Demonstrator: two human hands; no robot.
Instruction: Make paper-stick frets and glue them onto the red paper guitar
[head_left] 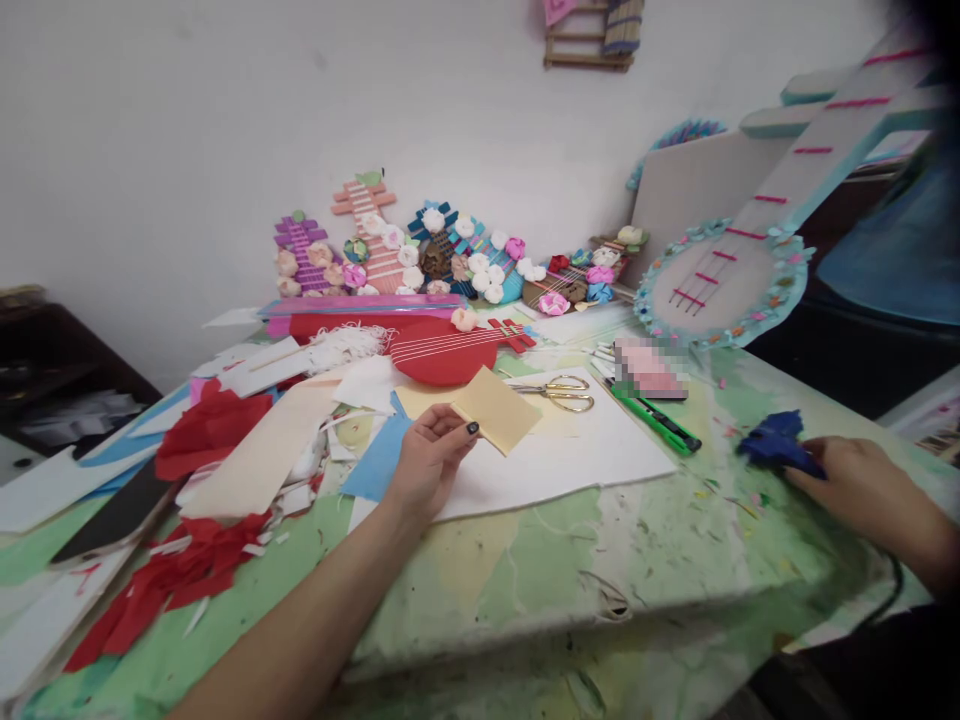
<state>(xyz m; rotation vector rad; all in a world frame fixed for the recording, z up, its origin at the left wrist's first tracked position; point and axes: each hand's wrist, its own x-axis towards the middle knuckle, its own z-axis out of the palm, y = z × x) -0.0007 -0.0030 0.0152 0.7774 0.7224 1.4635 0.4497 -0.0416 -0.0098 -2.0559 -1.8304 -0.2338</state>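
Pinched between the thumb and fingers of my left hand [435, 450] is a small square of pale yellow paper [499, 408], tilted above a white sheet [570, 460]. A blue piece of paper [377, 460] lies just behind and left of that hand. At the right side of the table my right hand [862, 490] is closed around what looks like a blue glue gun [780, 442], its outline blurred; a dark cord hangs below the wrist. Gold-handled scissors [562, 391] lie on the white sheet, and a green utility knife [660, 420] rests along its right edge.
A red lute-shaped craft [442, 352] lies behind the sheet. Several flower-trimmed instrument models [375, 245] lean against the wall. Red crepe paper [214, 430], card strips and scraps clutter the left. A large pale-blue instrument model [724, 275] stands at the right; a pixelated pink item [651, 368] is nearby.
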